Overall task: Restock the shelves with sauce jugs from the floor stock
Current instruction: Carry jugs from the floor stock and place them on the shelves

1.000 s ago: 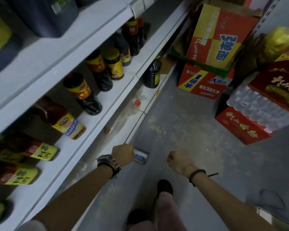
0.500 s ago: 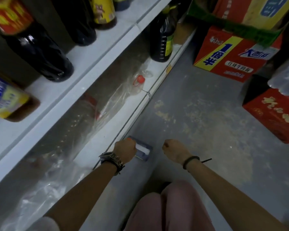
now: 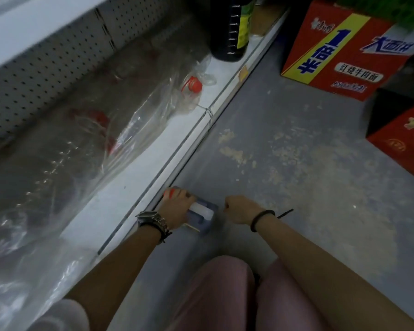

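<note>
Left grip [image 3: 177, 209] clasps the handle of what seems a sauce jug [image 3: 204, 218] — right grip [image 3: 240, 209] fisted, empty, just beside.

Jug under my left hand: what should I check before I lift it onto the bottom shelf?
1. Grip: the left hand is curled round the handle of the jug. Ok.
2. Spare hand: the right hand is a closed fist beside the jug and holds nothing. Ok.
3. Closure: a red cap shows past the knuckles. Whether it is tight: cannot tell.
4. Landing spot: the bottom shelf has a bare white strip right beside the jug. Ok.
5. Depth of the spot: loose plastic wrap covers the shelf behind that strip. Not ok.
6. How full the jug is: cannot tell.
</note>
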The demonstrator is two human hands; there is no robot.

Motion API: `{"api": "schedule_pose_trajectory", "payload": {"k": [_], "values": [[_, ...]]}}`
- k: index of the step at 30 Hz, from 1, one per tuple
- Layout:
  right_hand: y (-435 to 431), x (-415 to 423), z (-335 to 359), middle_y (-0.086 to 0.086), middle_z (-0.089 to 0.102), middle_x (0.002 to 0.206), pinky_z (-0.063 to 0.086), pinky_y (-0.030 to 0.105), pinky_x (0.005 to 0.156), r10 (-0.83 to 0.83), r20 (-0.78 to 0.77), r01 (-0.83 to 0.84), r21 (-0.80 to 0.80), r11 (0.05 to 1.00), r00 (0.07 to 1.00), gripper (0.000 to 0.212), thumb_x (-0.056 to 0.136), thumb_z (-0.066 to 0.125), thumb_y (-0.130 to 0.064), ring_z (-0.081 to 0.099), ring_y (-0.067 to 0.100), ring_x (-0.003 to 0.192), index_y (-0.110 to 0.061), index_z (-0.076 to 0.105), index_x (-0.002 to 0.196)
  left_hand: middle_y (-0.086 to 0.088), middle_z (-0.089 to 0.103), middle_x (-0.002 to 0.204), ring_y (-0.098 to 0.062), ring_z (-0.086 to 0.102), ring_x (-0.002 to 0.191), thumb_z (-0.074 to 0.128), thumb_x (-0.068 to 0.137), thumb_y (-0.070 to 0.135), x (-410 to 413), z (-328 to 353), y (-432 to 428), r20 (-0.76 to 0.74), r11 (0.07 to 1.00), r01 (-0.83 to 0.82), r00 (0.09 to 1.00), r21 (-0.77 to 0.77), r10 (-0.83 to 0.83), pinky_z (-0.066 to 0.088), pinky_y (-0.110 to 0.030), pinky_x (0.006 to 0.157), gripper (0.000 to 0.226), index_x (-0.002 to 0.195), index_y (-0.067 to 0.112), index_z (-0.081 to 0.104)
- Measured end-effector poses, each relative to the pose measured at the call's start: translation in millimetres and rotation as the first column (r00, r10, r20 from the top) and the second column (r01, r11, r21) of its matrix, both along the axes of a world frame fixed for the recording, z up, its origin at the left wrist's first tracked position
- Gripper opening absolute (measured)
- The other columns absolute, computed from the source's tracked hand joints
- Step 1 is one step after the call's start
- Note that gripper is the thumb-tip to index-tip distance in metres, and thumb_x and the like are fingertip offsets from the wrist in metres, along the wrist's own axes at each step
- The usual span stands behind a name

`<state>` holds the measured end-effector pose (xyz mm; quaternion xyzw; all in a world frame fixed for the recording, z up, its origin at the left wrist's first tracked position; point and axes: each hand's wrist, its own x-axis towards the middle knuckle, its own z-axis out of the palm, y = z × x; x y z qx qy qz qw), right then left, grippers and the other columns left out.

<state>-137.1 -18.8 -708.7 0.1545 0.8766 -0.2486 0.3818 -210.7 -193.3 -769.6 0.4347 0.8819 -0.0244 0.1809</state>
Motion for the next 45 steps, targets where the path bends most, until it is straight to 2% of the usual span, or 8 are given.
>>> {"api": "schedule_pose_trajectory", "payload": {"k": [5, 8, 13, 23, 31, 38, 42, 45], "values": [[-26.7, -20.0, -27.1, 0.012, 0.055, 0.109, 0.039, 0.032, 0.082, 0.163, -0.034, -0.165, -0.047, 0.985, 0.986, 0.02, 0.094, 0.052, -0.02, 0.052, 0.03, 0.105, -0.007, 0.053, 0.11, -0.009, 0.065, 0.093, -0.03, 0.066, 0.088, 0.086, 0.042, 0.021, -12.8, -25.2, -15.1, -0.099, 0.997, 0.059, 0.994, 0.05, -0.054, 0.04, -0.05, 0.091, 0.053, 0.092, 0.015, 0.069], [-40.0, -25.1, -44.3, 0.017, 0.052, 0.13, 0.043, 0.032, 0.089, 0.179, -0.064, -0.181, -0.028, 0.983, 0.982, 0.051, 0.09, 0.06, -0.029, 0.052, 0.031, 0.115, -0.003, 0.044, 0.131, -0.012, 0.059, 0.115, -0.032, 0.057, 0.109, 0.08, 0.059, 0.015, -19.5, -27.4, -18.5, -0.066, 0.998, 0.033, 0.997, 0.055, -0.029, 0.04, -0.048, 0.095, 0.058, 0.113, 0.012, 0.062], [-51.1, -33.9, -55.2, 0.016, 0.054, 0.129, 0.043, 0.034, 0.093, 0.154, -0.07, -0.155, -0.005, 0.988, 0.986, 0.053, 0.09, 0.06, -0.024, 0.053, 0.031, 0.115, -0.007, 0.041, 0.136, -0.011, 0.043, 0.133, -0.027, 0.04, 0.124, 0.062, 0.082, 0.009, -31.8, -30.6, -22.3, -0.044, 1.0, 0.026, 0.999, 0.017, -0.026, 0.041, -0.034, 0.09, 0.05, 0.129, 0.009, 0.046], [-49.9, -29.1, -54.8, 0.016, 0.051, 0.134, 0.037, 0.034, 0.101, -0.009, -0.127, -0.012, -0.161, 0.987, 0.992, 0.043, 0.094, 0.054, -0.022, 0.048, 0.029, 0.123, -0.004, 0.044, 0.132, -0.01, 0.05, 0.136, -0.024, 0.052, 0.122, 0.075, 0.078, 0.009, -39.5, -40.8, -58.7, 0.508, 0.821, -0.524, 0.783, 0.228, 0.359, 0.04, -0.029, 0.101, 0.081, 0.145, 0.012, 0.03], [-38.9, -30.8, -35.7, 0.018, 0.057, 0.11, 0.042, 0.034, 0.084, -0.065, -0.16, 0.035, -0.187, 0.982, 0.985, 0.029, 0.094, 0.05, -0.015, 0.054, 0.029, 0.103, 0.002, 0.054, 0.118, -0.013, 0.052, 0.135, -0.027, 0.05, 0.124, 0.077, 0.076, 0.012, -13.6, -63.1, -53.2, 0.664, 0.676, -0.712, 0.6, 0.19, 0.446, 0.037, -0.024, 0.097, 0.071, 0.138, 0.004, 0.041], [-14.4, -29.1, -16.5, 0.006, 0.052, 0.097, 0.038, 0.024, 0.063, -0.13, -0.22, 0.081, -0.221, 0.972, 0.967, 0.019, 0.091, 0.058, -0.021, 0.048, 0.018, 0.089, -0.008, 0.055, 0.104, 0.0, 0.046, 0.14, -0.014, 0.047, 0.124, 0.086, 0.063, 0.034, -10.2, -53.0, -38.8, 0.789, 0.76, -0.633, 0.539, 0.148, 0.295, 0.039, -0.026, 0.105, 0.095, 0.141, 0.013, 0.035], [-0.5, -29.8, -5.0, 0.004, 0.056, 0.081, 0.036, 0.024, 0.057, -0.215, -0.328, 0.127, -0.269, 0.955, 0.92, 0.027, 0.081, 0.071, -0.034, 0.051, 0.015, 0.074, -0.012, 0.056, 0.085, 0.014, 0.049, 0.117, 0.001, 0.05, 0.104, 0.076, 0.075, -0.001, -16.4, -47.3, -25.4, 0.796, 0.8, -0.575, 0.56, 0.173, 0.23, 0.04, 0.001, 0.077, 0.067, 0.128, 0.019, 0.041], [5.6, -29.1, 9.4, -0.001, 0.053, 0.068, 0.033, 0.022, 0.052, -0.239, -0.459, 0.113, -0.285, 0.952, 0.855, 0.032, 0.075, 0.076, -0.038, 0.048, 0.01, 0.061, -0.012, 0.056, 0.074, 0.012, 0.053, 0.118, -0.007, 0.054, 0.109, 0.085, 0.066, 0.008, -18.3, -47.6, -21.1, 0.759, 0.794, -0.583, 0.592, 0.172, 0.27, 0.046, -0.014, 0.087, 0.071, 0.125, 0.023, 0.046]]}}
